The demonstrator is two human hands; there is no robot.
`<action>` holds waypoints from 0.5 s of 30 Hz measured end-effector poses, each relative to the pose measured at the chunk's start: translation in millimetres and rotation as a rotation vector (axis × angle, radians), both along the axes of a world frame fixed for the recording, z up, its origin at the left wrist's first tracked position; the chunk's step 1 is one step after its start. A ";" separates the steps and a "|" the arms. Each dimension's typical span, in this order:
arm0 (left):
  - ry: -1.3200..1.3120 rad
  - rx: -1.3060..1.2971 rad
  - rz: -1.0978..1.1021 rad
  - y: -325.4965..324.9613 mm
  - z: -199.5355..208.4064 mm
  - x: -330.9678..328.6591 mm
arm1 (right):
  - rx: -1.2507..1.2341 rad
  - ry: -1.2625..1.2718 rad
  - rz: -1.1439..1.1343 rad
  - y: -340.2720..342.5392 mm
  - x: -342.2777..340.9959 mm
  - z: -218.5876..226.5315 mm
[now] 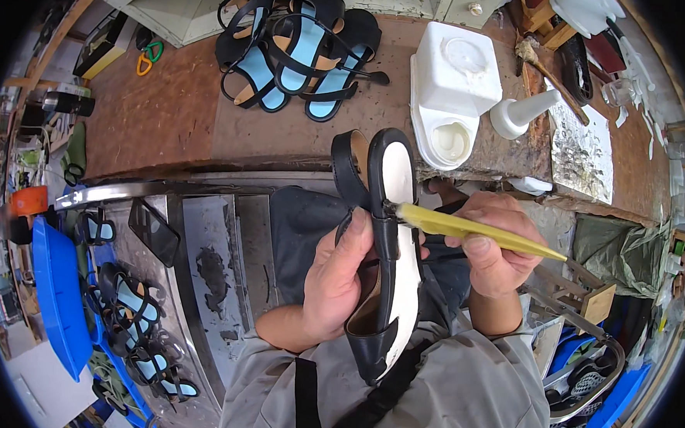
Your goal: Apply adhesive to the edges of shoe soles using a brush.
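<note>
My left hand (334, 285) grips a black strappy sandal (388, 243) upright in front of my lap, thumb pressed on its side. The sandal's pale white underside is turned partly toward the right, and a black ankle strap loops out at its upper left. My right hand (500, 244) holds a brush (477, 227) with a flat yellow handle. Its dark bristle end touches the sandal's edge near the middle of the sole. Some of the right fingers are hidden behind the handle.
Black sandals with light blue insoles (298, 53) are heaped on the brown workbench (150, 119). A white plastic dispenser (460, 69) with a small cup stands beside a white nozzle (524, 112). More sandals (132, 304) lie at the left, near a blue bin (58, 292).
</note>
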State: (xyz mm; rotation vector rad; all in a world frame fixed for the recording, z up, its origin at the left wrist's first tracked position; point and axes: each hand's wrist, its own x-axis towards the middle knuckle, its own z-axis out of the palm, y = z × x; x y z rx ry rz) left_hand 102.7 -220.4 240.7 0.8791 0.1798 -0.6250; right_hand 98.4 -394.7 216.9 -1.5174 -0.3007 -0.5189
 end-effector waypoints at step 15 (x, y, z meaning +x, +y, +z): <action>-0.041 -0.029 0.008 -2.1 9.8 -35.3 | 0.015 -0.162 0.108 -10.0 -55.3 9.4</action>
